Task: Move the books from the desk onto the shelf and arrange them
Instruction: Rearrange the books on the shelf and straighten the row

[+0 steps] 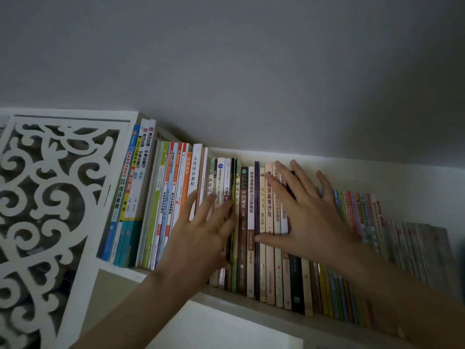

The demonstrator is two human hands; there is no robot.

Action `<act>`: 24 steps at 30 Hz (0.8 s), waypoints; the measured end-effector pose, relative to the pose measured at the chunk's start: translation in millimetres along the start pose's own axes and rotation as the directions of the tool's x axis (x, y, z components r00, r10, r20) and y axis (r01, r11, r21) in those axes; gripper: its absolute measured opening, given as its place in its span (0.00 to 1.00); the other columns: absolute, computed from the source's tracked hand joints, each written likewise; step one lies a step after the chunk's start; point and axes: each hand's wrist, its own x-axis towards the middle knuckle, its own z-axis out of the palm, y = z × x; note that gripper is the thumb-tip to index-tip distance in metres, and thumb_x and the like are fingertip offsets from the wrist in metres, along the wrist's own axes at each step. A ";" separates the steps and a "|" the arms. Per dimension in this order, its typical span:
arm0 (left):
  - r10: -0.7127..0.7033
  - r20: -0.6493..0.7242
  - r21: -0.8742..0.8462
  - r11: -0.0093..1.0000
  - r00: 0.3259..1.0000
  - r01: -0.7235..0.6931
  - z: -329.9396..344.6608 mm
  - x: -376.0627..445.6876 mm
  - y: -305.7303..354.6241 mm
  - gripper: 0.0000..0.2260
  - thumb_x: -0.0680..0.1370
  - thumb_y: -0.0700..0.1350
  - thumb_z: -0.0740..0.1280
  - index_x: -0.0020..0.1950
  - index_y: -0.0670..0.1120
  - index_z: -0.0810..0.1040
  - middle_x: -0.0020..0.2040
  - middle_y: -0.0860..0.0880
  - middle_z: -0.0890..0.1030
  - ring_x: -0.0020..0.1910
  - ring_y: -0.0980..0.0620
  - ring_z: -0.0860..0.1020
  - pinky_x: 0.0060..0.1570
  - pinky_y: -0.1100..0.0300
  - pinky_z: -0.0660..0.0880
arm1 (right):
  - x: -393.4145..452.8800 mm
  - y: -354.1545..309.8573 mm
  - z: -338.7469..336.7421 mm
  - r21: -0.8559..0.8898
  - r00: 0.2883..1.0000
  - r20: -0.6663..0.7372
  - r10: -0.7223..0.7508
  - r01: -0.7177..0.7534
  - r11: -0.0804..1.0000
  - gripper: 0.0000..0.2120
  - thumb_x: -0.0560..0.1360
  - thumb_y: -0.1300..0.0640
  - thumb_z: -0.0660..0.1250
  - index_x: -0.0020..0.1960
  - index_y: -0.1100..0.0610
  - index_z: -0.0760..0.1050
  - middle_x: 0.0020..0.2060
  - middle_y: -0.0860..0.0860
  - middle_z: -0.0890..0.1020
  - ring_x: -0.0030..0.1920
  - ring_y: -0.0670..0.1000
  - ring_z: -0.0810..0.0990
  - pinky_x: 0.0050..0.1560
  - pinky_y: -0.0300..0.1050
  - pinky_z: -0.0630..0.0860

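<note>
A long row of upright books fills the white shelf, spines facing me. Tall workbooks stand at the left end, thin colourful books toward the right. My left hand lies flat with spread fingers against the spines left of the middle. My right hand presses flat on the spines right of the middle, thumb stretched toward a dark purple book. Neither hand holds a book.
A white carved fretwork panel closes the shelf's left side. A plain grey wall rises behind and above the books. Below the shelf board is a bright white surface.
</note>
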 end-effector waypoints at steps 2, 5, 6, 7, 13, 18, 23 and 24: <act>-0.014 0.047 -0.040 0.999 0.999 0.016 0.9 1.2 -1.8 0.46 0.52 0.68 0.78 0.66 0.48 0.76 0.70 0.43 0.74 0.70 0.38 0.70 0.67 0.35 0.63 | 7.8 7.4 -9.6 0.032 0.999 0.037 0.005 -0.006 0.999 0.57 0.61 0.19 0.58 0.80 0.47 0.45 0.80 0.49 0.43 0.79 0.53 0.40 0.74 0.68 0.43; -0.032 0.070 -0.125 0.991 0.997 0.041 0.0 -1.6 -0.5 0.46 0.52 0.66 0.79 0.66 0.49 0.76 0.71 0.45 0.73 0.70 0.39 0.70 0.66 0.35 0.65 | 19.1 14.5 -20.9 0.113 0.993 0.116 0.027 -0.040 0.993 0.58 0.62 0.22 0.64 0.79 0.45 0.39 0.79 0.46 0.42 0.79 0.50 0.41 0.76 0.65 0.43; -0.047 0.052 -0.175 0.983 0.998 0.056 -2.1 -1.7 -0.1 0.43 0.53 0.65 0.79 0.65 0.50 0.77 0.71 0.46 0.73 0.70 0.39 0.71 0.66 0.36 0.65 | 21.9 15.1 -23.5 0.163 0.990 0.140 0.036 -0.059 0.985 0.59 0.62 0.24 0.67 0.79 0.45 0.39 0.80 0.45 0.46 0.79 0.49 0.46 0.76 0.64 0.46; -0.074 0.013 -0.260 0.963 0.997 0.075 -5.4 -0.4 -0.6 0.37 0.57 0.63 0.79 0.63 0.52 0.78 0.70 0.48 0.74 0.69 0.41 0.71 0.66 0.38 0.65 | 24.1 15.2 -25.6 0.230 0.987 0.155 0.046 -0.082 0.970 0.60 0.61 0.26 0.70 0.79 0.45 0.40 0.79 0.45 0.51 0.78 0.49 0.51 0.75 0.64 0.51; -0.275 -0.199 -0.617 0.781 0.941 0.098 -25.7 62.8 -12.0 0.20 0.76 0.55 0.68 0.66 0.50 0.75 0.65 0.52 0.76 0.65 0.53 0.70 0.67 0.56 0.66 | 35.6 17.4 -22.2 0.498 0.980 0.150 0.127 -0.186 0.847 0.49 0.57 0.33 0.78 0.72 0.39 0.59 0.63 0.43 0.75 0.62 0.49 0.74 0.62 0.59 0.72; -0.358 -0.122 -0.551 0.800 0.926 0.237 -25.7 116.0 -5.0 0.22 0.79 0.60 0.61 0.70 0.54 0.73 0.66 0.51 0.76 0.65 0.47 0.66 0.61 0.54 0.63 | 52.0 18.5 -19.2 0.514 0.961 0.232 0.150 -0.252 0.820 0.47 0.56 0.35 0.79 0.69 0.33 0.59 0.63 0.45 0.73 0.64 0.53 0.70 0.63 0.62 0.69; -0.393 -0.060 -0.595 0.752 0.918 0.283 -27.3 123.5 -0.9 0.16 0.79 0.61 0.61 0.63 0.58 0.78 0.61 0.55 0.79 0.62 0.47 0.64 0.59 0.50 0.61 | 53.1 22.6 -21.0 0.504 0.955 0.244 0.167 -0.272 0.820 0.44 0.57 0.37 0.79 0.67 0.31 0.60 0.61 0.45 0.71 0.65 0.53 0.66 0.64 0.63 0.66; -0.389 -0.059 -0.577 0.765 0.919 0.286 -28.9 121.8 -1.1 0.17 0.78 0.61 0.62 0.64 0.58 0.77 0.60 0.55 0.79 0.63 0.47 0.64 0.59 0.50 0.60 | 53.3 22.6 -21.0 0.501 0.956 0.241 0.170 -0.273 0.821 0.44 0.57 0.36 0.79 0.67 0.31 0.61 0.61 0.45 0.71 0.65 0.54 0.66 0.64 0.64 0.66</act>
